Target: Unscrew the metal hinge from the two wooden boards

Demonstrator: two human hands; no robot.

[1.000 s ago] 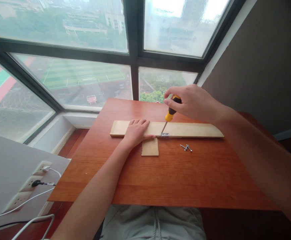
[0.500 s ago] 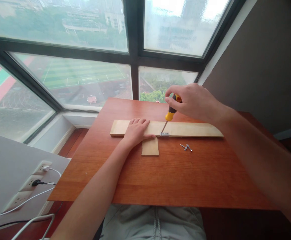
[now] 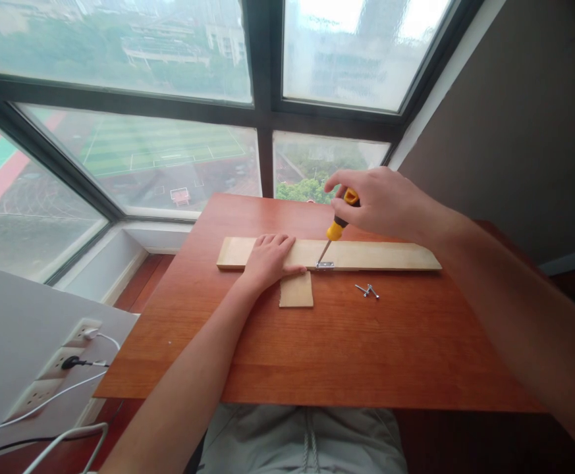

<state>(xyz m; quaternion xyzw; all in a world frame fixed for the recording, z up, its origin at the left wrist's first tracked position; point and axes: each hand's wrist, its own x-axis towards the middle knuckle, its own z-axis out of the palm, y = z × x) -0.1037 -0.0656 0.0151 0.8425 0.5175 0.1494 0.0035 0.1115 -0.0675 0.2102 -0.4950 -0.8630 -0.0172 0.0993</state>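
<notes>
A long pale wooden board [image 3: 381, 254] lies across the table, with a small metal hinge [image 3: 325, 265] at its near edge. My left hand [image 3: 269, 257] rests flat on the board, left of the hinge, its fingers spread and its thumb near the front edge. Closed around the handle of a yellow and black screwdriver [image 3: 335, 228] is my right hand [image 3: 373, 197]. The screwdriver leans, its tip down at the hinge's left end; any screw under the tip is too small to make out. A small square wooden piece [image 3: 296, 291] sits just below my left thumb.
Several loose screws [image 3: 367, 291] lie on the reddish-brown table [image 3: 317, 355], in front of the board. Large windows stand behind the table. At the lower left, cables run from wall sockets [image 3: 62, 361] beside the table edge.
My right hand has turned slightly on the screwdriver's handle, its fingers shifting so more of the handle's yellow end shows. The board, hinge and left hand stay in place.
</notes>
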